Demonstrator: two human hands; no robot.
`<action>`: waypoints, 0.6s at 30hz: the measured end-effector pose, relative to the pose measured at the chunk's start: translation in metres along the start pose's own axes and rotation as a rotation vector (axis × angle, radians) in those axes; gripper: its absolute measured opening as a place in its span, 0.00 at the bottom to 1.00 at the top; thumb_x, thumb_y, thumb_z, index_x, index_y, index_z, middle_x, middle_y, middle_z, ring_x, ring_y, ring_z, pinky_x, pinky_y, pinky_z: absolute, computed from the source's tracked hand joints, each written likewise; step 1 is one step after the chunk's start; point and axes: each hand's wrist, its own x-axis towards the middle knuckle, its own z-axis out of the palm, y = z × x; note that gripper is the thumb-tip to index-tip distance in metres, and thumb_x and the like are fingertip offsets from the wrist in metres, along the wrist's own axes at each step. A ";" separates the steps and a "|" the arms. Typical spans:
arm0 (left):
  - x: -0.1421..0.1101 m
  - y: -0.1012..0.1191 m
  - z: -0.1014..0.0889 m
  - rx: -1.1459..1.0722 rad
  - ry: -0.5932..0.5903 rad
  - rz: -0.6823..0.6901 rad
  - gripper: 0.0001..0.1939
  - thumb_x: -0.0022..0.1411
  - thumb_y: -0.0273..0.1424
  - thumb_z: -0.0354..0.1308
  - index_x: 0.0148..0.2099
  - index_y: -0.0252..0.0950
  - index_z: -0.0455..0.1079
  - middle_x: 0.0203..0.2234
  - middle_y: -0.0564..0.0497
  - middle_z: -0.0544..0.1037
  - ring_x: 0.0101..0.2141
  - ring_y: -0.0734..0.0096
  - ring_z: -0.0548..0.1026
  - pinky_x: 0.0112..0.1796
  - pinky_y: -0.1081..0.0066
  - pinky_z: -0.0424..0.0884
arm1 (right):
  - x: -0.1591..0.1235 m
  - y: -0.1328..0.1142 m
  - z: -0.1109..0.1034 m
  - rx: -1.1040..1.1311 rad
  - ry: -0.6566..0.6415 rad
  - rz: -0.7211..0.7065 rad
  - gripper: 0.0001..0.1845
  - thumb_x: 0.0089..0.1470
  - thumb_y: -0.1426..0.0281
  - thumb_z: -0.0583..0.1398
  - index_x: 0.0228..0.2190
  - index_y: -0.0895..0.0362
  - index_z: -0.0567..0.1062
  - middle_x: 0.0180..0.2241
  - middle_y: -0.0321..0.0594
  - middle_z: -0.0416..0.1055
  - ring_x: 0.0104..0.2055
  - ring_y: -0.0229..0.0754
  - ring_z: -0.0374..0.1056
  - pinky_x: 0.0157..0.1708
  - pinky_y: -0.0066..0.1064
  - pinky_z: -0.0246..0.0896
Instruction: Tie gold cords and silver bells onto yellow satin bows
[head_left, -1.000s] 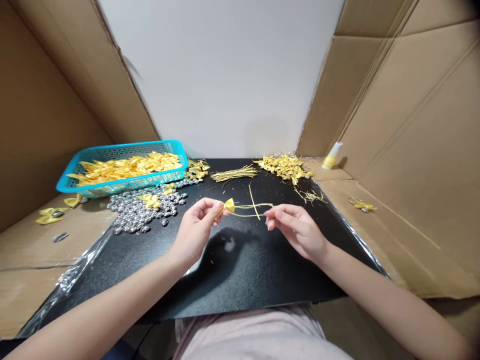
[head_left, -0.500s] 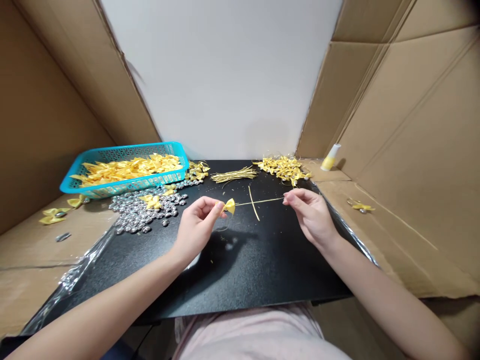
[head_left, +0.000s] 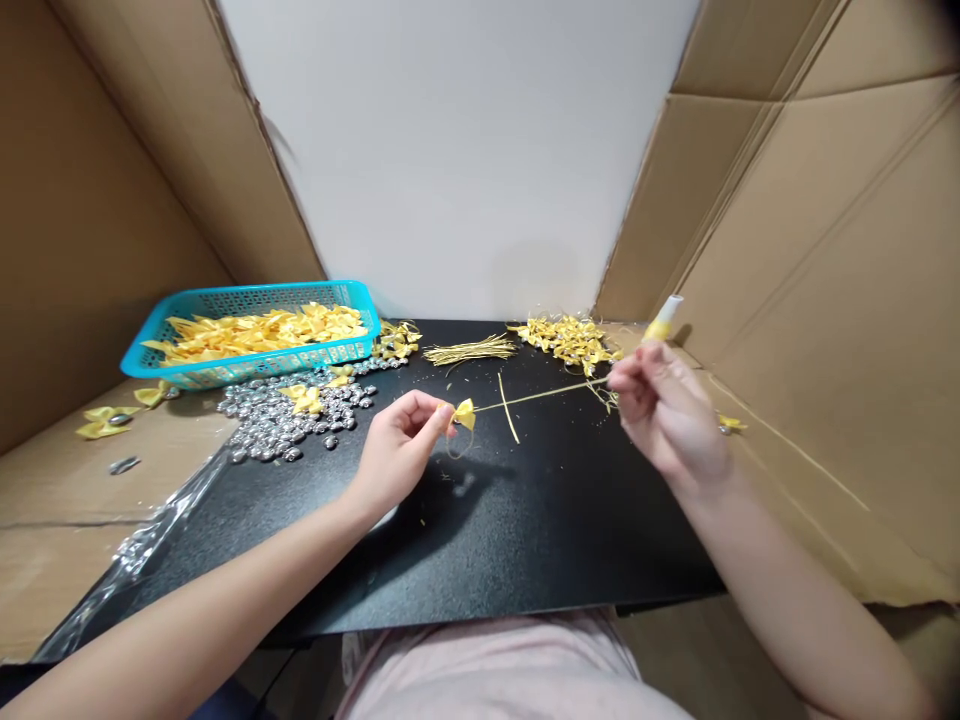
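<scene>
Between thumb and fingers, my left hand (head_left: 405,445) pinches a small yellow ribbon bow (head_left: 464,414) above the black table. A thin gold cord (head_left: 551,393) stretches from the bow to the right, and the fingertips of my right hand (head_left: 667,410) are closed on its far part. A thin loop of cord hangs just below the bow. One loose piece of gold cord (head_left: 508,408) lies on the table behind the stretched cord. Whatever sits behind the bow, inside the left fingers, is hidden.
At the back left stands a blue basket (head_left: 259,376) of yellow bows, with silver beads (head_left: 289,420) spread before it. A bundle of gold cords (head_left: 469,349) and a pile of finished-looking bows (head_left: 566,340) lie at the back. A yellow-white cone (head_left: 662,318) stands at right. Cardboard walls flank the table.
My right hand has moved right and slightly up, drawing the cord from a wide loop into one long straight line. My left hand has stayed nearly in place with the bow.
</scene>
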 end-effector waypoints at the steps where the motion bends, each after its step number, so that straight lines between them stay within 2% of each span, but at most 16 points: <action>1: 0.000 0.000 0.000 -0.005 -0.005 0.005 0.12 0.57 0.39 0.62 0.30 0.35 0.69 0.21 0.53 0.76 0.24 0.72 0.73 0.29 0.73 0.66 | 0.004 -0.007 -0.005 0.007 0.055 -0.050 0.12 0.47 0.62 0.69 0.27 0.52 0.72 0.26 0.28 0.78 0.28 0.31 0.77 0.25 0.15 0.73; 3: -0.001 0.001 0.000 -0.015 -0.016 0.014 0.12 0.57 0.39 0.62 0.30 0.36 0.69 0.21 0.53 0.76 0.24 0.71 0.73 0.29 0.73 0.66 | 0.013 -0.021 -0.016 0.033 0.155 -0.104 0.06 0.50 0.67 0.67 0.26 0.52 0.74 0.27 0.29 0.78 0.28 0.29 0.76 0.24 0.12 0.72; 6: -0.005 0.002 0.001 -0.029 -0.066 0.028 0.11 0.58 0.38 0.62 0.30 0.36 0.69 0.21 0.53 0.76 0.25 0.72 0.73 0.30 0.73 0.66 | 0.022 -0.038 -0.026 0.127 0.276 -0.092 0.08 0.50 0.71 0.67 0.23 0.54 0.75 0.25 0.29 0.76 0.25 0.26 0.74 0.22 0.09 0.71; 9: -0.010 0.004 0.003 -0.040 -0.118 0.037 0.11 0.59 0.38 0.61 0.31 0.36 0.70 0.21 0.53 0.76 0.25 0.73 0.73 0.30 0.74 0.66 | 0.026 -0.044 -0.030 0.205 0.349 -0.058 0.09 0.51 0.72 0.67 0.21 0.54 0.76 0.25 0.29 0.76 0.26 0.26 0.74 0.23 0.08 0.71; 11: -0.013 0.006 0.004 -0.062 -0.128 0.030 0.11 0.60 0.37 0.61 0.31 0.36 0.69 0.21 0.54 0.76 0.25 0.74 0.72 0.30 0.75 0.66 | 0.027 -0.041 -0.032 0.198 0.325 -0.068 0.08 0.50 0.73 0.67 0.22 0.53 0.77 0.27 0.29 0.77 0.29 0.27 0.74 0.25 0.09 0.72; 14: -0.015 0.008 0.006 -0.127 -0.125 -0.008 0.11 0.59 0.37 0.62 0.30 0.36 0.69 0.20 0.55 0.75 0.25 0.74 0.72 0.30 0.75 0.66 | 0.024 -0.033 -0.035 0.117 0.173 -0.094 0.07 0.47 0.74 0.69 0.25 0.49 0.79 0.32 0.28 0.78 0.35 0.28 0.75 0.28 0.10 0.73; 16: -0.015 0.009 0.007 -0.174 -0.118 -0.038 0.10 0.58 0.37 0.62 0.30 0.36 0.70 0.21 0.55 0.76 0.25 0.74 0.73 0.30 0.75 0.67 | 0.018 -0.032 -0.032 0.073 0.082 -0.097 0.08 0.47 0.72 0.69 0.26 0.46 0.80 0.32 0.27 0.77 0.35 0.29 0.74 0.26 0.12 0.73; 18: -0.015 0.010 0.007 -0.206 -0.137 -0.063 0.09 0.57 0.37 0.63 0.32 0.37 0.73 0.21 0.54 0.77 0.26 0.73 0.74 0.32 0.74 0.69 | 0.009 -0.036 -0.024 0.065 0.047 -0.090 0.06 0.49 0.69 0.68 0.27 0.43 0.79 0.31 0.27 0.76 0.32 0.29 0.73 0.21 0.14 0.70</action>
